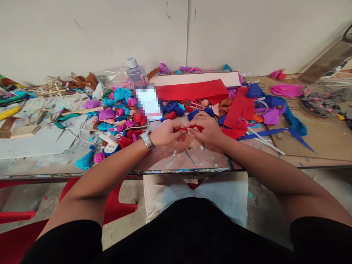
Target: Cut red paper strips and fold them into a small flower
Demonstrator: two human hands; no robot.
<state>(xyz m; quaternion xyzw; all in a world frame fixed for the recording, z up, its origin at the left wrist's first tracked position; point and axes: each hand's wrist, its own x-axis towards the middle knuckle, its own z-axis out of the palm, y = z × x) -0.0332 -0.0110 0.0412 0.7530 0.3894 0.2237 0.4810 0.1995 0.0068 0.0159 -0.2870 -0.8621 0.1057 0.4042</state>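
My left hand [164,132], with a metal watch [147,139] on its wrist, pinches one end of a narrow, folded or rolled strip of red crepe paper [180,129]. The fingers of my right hand [206,128] close on the same red strip, and part of it shows between them. Both hands meet just above the table's front part. Beyond them lie dark blue crumpled pieces [172,107] and a long red crepe strip [194,91]. Another red piece [238,110] lies to the right of my right hand.
A water bottle [136,73] stands behind a lit, blurred-out phone screen [148,101]. A white power strip [109,141] with its cable sits left. Crumpled coloured paper flowers [107,114] are heaped nearby. Cardboard [316,141] and blue strips [295,119] lie right; a wall rises behind.
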